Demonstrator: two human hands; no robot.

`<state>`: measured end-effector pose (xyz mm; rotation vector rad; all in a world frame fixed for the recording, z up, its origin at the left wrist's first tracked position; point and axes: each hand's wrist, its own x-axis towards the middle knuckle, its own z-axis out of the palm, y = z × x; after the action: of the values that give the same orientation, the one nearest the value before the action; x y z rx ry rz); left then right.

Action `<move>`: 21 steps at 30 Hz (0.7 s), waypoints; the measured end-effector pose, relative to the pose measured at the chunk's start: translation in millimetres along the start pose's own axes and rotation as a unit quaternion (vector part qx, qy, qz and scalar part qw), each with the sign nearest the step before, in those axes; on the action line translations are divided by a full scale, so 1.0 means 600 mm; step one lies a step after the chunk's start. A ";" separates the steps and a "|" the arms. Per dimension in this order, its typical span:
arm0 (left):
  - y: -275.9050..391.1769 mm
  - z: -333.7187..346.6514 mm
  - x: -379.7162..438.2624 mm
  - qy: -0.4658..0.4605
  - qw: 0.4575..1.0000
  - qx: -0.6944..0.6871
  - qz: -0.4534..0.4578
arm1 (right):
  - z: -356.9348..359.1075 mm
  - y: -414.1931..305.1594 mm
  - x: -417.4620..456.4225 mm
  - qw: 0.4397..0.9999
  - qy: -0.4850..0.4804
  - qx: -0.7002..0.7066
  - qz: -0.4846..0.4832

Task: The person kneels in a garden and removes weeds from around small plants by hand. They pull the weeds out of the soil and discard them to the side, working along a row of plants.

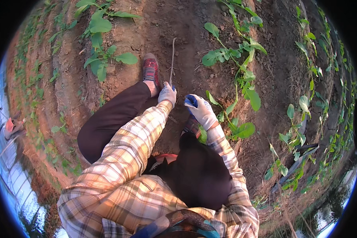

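Note:
My left hand (167, 94), in a white work glove with blue coating, is closed on the near end of a thin stick (173, 56). The stick points away from me over the bare soil, beside my red and grey shoe (150, 70). To its right, my right hand (203, 109) wears a matching glove with its fingers curled inward and the blue palm coating (191, 100) partly showing. Whether anything small lies inside that curl is hidden. Close by that hand grows a lobed, leafy green plant (226, 111) on the right ridge.
Leafy plants (99, 26) grow on the left ridge, and more crop rows (303, 104) run on the right. A furrow of brown soil (186, 20) lies ahead between my feet. A dark strip-like object (294, 168) lies among plants at far right. Pale sheeting (15, 178) edges the far left.

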<state>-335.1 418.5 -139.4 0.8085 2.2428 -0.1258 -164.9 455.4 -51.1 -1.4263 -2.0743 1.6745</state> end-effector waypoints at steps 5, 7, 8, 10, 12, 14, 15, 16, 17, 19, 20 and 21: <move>-0.063 0.023 -0.120 -0.051 0.998 -0.036 -0.020 | -0.013 0.017 -0.019 0.999 0.027 0.013 -0.013; -0.089 0.033 -0.158 -0.059 0.997 -0.031 -0.027 | -0.017 0.019 -0.029 1.000 0.029 0.002 -0.011; -0.101 0.035 -0.177 -0.083 0.995 -0.019 -0.041 | -0.019 0.023 -0.033 1.000 0.021 0.009 -0.008; -0.133 0.048 -0.216 -0.076 0.997 -0.006 -0.021 | -0.020 0.029 -0.039 1.000 0.004 0.024 -0.003; -0.131 0.054 -0.226 -0.049 0.997 -0.047 -0.023 | -0.019 0.030 -0.044 1.000 0.004 0.030 0.002; -0.097 0.044 -0.209 -0.022 0.991 -0.129 -0.013 | -0.021 0.033 -0.051 0.999 0.017 0.038 0.010; -0.078 0.033 -0.189 -0.008 0.986 -0.169 -0.005 | -0.020 0.038 -0.051 0.999 0.022 0.041 0.009; -0.055 0.020 -0.164 0.058 0.975 -0.212 0.006 | -0.019 0.046 -0.053 0.999 0.027 0.042 0.009; -0.031 0.003 -0.133 0.113 0.970 -0.214 0.022 | -0.017 0.053 -0.059 0.999 0.030 0.042 0.013; 0.000 -0.043 -0.038 0.112 0.969 -0.219 0.011 | -0.011 0.048 -0.060 0.999 0.023 0.035 0.010; 0.006 -0.067 0.017 0.082 0.970 -0.230 -0.010 | -0.010 0.039 -0.059 0.999 0.013 0.030 0.011; 0.049 -0.093 0.042 0.137 0.984 -0.115 0.021 | -0.017 0.045 -0.060 0.999 0.013 0.018 0.023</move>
<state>-365.6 472.6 -111.6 0.7842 2.4363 0.2777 -122.9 435.5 -53.3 -1.4887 -2.0021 1.6912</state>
